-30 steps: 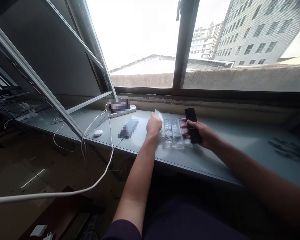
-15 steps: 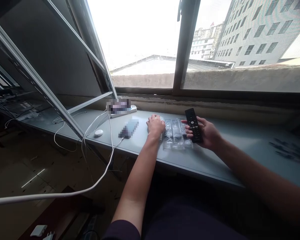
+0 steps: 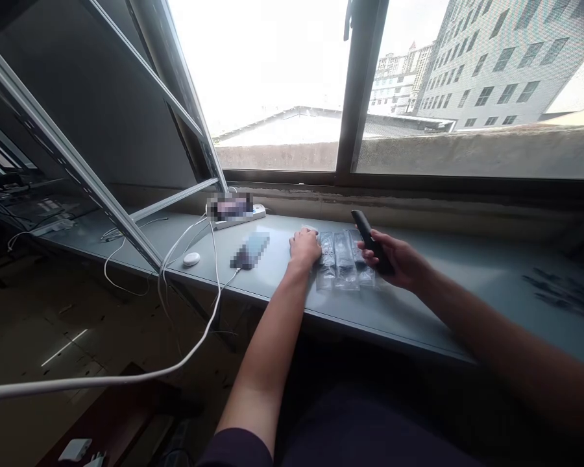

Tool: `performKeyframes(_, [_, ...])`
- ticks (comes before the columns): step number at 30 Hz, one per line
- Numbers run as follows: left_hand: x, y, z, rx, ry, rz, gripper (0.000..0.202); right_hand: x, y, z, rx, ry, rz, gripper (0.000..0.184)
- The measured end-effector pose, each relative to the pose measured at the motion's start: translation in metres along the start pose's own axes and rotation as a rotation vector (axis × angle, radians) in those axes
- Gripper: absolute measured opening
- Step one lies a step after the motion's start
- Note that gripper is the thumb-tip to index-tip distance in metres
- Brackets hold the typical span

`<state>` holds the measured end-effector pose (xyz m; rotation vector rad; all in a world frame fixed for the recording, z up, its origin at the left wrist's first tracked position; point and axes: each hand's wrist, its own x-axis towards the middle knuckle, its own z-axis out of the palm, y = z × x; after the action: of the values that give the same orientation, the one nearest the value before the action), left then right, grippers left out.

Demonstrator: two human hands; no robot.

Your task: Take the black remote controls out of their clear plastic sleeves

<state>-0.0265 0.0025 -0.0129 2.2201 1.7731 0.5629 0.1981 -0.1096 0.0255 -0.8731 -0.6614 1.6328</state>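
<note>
From afar I saw the right hand [image 3: 403, 262] clamped round a slim black remote control [image 3: 380, 256] by flat, clear plastic bags [image 3: 343, 258] lying between the hands; I couldn't tell their contents, or whether the curled left hand [image 3: 305, 247] gripped anything.

From mid-view, a metal frame [image 3: 78, 166] slants at 10 o'clock, a dark window bar [image 3: 361, 84] rises at 1, and a grey building [image 3: 506, 65] stands outside at 2. A round white disc [image 3: 191, 259] lies on the table [image 3: 370, 308] towards 9.
</note>
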Motion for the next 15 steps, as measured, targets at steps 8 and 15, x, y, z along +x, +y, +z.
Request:
performKeyframes(8, [0.0011, -0.0015, 0.0001, -0.003, 0.021, -0.006, 0.052, 0.0008, -0.0002, -0.0010, -0.074, -0.064, -0.059, 0.036])
performKeyframes(15, [0.0024, 0.0038, 0.0017, -0.078, 0.118, 0.041, 0.044, -0.0008, -0.0022, 0.0012, 0.032, -0.042, 0.029, 0.035])
